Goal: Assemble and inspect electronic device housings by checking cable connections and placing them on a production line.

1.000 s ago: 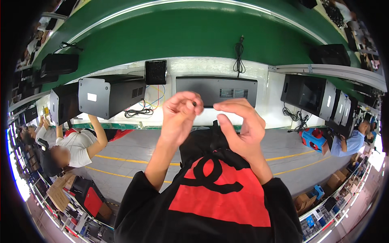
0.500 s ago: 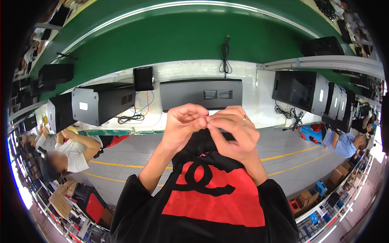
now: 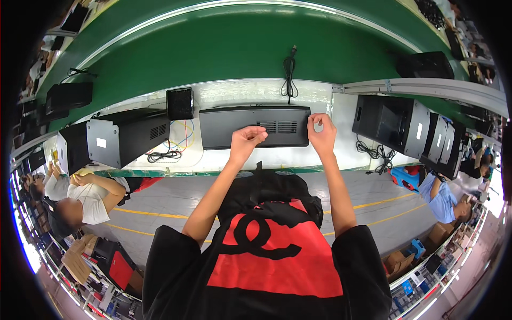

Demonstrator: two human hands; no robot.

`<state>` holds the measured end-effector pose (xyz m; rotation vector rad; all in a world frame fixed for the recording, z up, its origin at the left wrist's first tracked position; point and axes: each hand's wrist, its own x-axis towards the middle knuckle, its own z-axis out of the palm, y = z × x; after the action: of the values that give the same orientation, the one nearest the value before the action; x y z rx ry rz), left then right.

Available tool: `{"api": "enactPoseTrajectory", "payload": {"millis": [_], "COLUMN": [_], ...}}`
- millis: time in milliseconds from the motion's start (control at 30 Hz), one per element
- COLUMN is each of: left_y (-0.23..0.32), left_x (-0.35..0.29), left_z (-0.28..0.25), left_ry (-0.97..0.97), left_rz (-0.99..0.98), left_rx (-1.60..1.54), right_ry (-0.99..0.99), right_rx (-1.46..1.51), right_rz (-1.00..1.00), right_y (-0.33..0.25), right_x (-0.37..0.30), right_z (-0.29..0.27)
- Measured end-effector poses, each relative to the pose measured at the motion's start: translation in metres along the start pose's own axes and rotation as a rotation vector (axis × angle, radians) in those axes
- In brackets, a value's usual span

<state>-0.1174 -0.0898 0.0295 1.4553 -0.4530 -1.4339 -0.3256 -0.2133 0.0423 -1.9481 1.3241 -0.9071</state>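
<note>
Left hand (image 3: 246, 143): bunched fingertips; anything pinched in there is too small for me to make out.
Long black box with slotted vents (image 3: 229, 128): the left hand hides part of its front and the edge of one vent.
Right hand (image 3: 322, 136): right up at the box's end, but whether the fingertips touch it, I can't tell.
Looped black power cord (image 3: 288, 74): its lower end slips out of sight behind the box.
White rectangular label on a grey end panel (image 3: 101, 142): too small to read from here.
Co-worker in a white shirt (image 3: 97, 205): head blurred.
Wearer's black-and-red shirt (image 3: 277, 272): cut off below.
Green tabletop (image 3: 224, 53): runs out of view above.
</note>
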Motion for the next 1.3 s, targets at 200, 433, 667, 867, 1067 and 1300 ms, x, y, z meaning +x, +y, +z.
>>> {"api": "enactPoseTrajectory", "payload": {"millis": [200,433,667,867,1067,1300], "left_y": [-0.012,-0.016,-0.014,-0.004,0.028,0.069], "left_x": [0.003,0.002,0.005,0.001,-0.025,-0.063], "left_z": [-0.003,-0.004,-0.007,-0.016,-0.026,-0.022], "left_ry": [0.012,0.017,-0.018,-0.002,0.016,-0.213], "left_rz": [-0.015,-0.01,-0.02,-0.061,-0.041,0.124], "left_rx": [0.005,-0.059,-0.057,-0.312,-0.777,-0.985], "right_ry": [-0.116,-0.258,-0.44,-0.672,-0.579,-0.562], "right_rx": [-0.091,-0.282,-0.367,-0.335,-0.172,0.11], "right_rz": [-0.237,-0.306,-0.152,0.121,0.311,0.468], "right_y": [0.017,0.014,0.006,0.025,0.038,0.053], "right_x": [0.02,0.028,0.049,0.088,0.078,0.068], "right_z": [0.013,0.008,0.007,0.021,0.024,0.022]}}
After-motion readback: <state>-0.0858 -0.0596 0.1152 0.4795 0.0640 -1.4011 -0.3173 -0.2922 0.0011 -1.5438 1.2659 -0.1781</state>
